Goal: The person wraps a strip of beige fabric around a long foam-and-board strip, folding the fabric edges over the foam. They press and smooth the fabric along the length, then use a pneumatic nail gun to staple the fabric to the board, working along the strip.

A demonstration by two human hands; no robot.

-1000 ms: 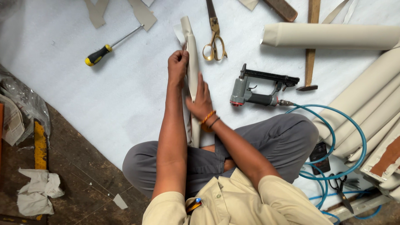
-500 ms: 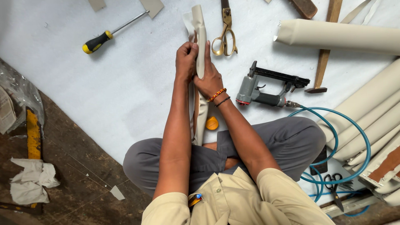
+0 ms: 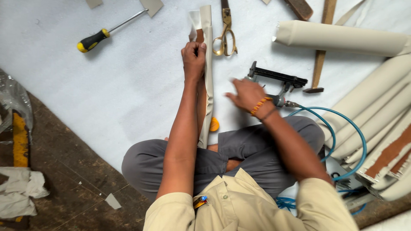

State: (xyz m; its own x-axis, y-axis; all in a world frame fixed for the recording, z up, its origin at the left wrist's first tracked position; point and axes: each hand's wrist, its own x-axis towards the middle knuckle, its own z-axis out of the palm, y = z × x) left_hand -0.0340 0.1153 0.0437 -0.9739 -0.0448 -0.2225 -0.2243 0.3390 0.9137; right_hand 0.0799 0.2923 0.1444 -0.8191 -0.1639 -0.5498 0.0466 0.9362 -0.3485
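Note:
My left hand (image 3: 194, 60) grips a long narrow wooden strip wrapped in beige fabric (image 3: 207, 51), which runs from my lap up toward the far edge of the white sheet. My right hand (image 3: 245, 95), with a beaded band at the wrist, is off the strip, fingers spread and slightly blurred, just in front of the black and grey pneumatic staple gun (image 3: 274, 83). The gun lies on the sheet with a blue air hose (image 3: 342, 128) looping from it. An orange object (image 3: 213, 124) shows beside the strip near my knee.
Brass-handled scissors (image 3: 224, 34) lie right of the strip's top. A yellow and black screwdriver (image 3: 102, 34) is far left. Several beige upholstered rolls and panels (image 3: 342, 38) are stacked at right, with a hammer (image 3: 319, 64). Dark floor with scraps of cloth (image 3: 19, 194) at left.
My right hand has let go of the fabric-wrapped strip and moved right toward the staple gun. My left hand still holds the strip.

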